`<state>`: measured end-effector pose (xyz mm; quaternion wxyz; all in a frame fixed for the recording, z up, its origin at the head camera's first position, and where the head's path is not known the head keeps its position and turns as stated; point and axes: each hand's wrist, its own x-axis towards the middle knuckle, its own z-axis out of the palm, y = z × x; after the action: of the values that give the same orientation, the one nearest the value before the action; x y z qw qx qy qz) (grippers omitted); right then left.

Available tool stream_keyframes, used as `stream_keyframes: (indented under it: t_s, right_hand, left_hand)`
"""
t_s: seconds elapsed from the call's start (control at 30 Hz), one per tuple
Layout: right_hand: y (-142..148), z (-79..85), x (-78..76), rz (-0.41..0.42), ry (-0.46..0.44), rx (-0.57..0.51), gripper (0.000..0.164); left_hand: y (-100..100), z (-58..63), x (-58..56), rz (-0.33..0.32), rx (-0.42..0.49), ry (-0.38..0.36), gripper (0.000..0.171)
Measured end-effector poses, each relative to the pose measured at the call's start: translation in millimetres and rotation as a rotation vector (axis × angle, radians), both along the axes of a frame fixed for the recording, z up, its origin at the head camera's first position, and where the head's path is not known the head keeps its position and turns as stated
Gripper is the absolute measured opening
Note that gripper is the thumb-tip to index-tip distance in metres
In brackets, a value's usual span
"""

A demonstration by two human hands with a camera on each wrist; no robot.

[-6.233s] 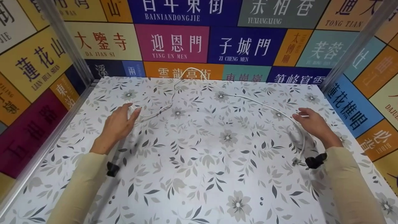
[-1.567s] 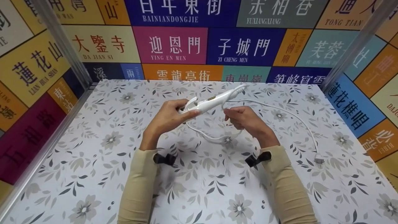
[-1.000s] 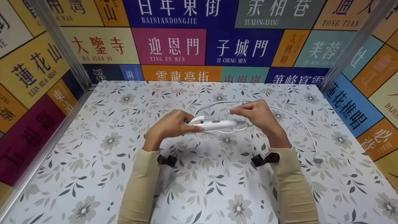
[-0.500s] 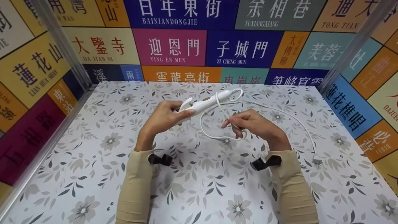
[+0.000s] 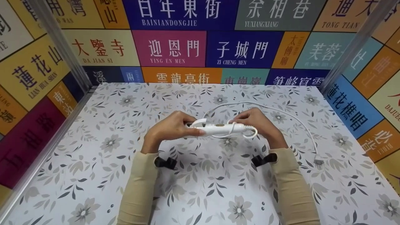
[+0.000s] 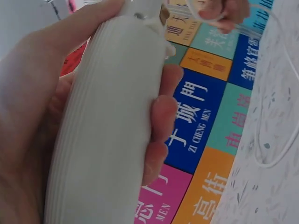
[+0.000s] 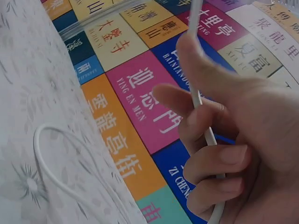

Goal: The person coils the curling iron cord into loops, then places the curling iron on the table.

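Altogether, two hands and one white handheld device show above one flower-patterned table (image 5: 193, 193). The left hand (image 5: 170, 126) has its fingers wrapped round the white handheld device (image 5: 225, 129), which lies nearly level in the air – midway between the table's left and right edges, closer to the far edge. The right hand (image 5: 257, 120) curls its fingers round the single white cord (image 7: 210, 136), and one strand crosses over the device near its coiled end. The cord arcs toward the right edge, where one plug (image 5: 318, 161) lies on the tabletop.

Two black wrist mounts (image 5: 165, 162) sit at two tan sleeves (image 5: 139, 187), both cut off below. The left hand covers the device's far-left end – its shape cannot be told – and the plug's prongs are too blurred to count.
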<state>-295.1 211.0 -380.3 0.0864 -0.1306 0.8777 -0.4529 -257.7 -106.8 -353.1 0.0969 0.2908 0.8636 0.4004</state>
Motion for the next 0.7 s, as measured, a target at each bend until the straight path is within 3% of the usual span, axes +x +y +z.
stream_keyframes:
  t_s: [0.1,0.27,0.5,0.7]
  right_hand:
    - [0,5.7,3.0,-0.036,0.002,0.047,0.034]
    - [0,21.7,15.4,-0.041,0.061,0.03,0.037]
    - [-15,48.5,41.6,-0.012,0.116,-0.014,0.03]
    - [-25,54.4,53.1,0.093,0.096,-0.103,0.031]
  left_hand:
    - [6,-3.8,-0.9,-0.007,-0.084,0.003,0.027]
    - [9,-7.3,-2.3,0.054,-0.162,0.022,0.03]
    - [9,-5.6,-2.0,0.155,-0.157,0.03,0.034]
    - [4,0.5,0.4,0.272,-0.105,0.036,0.035]
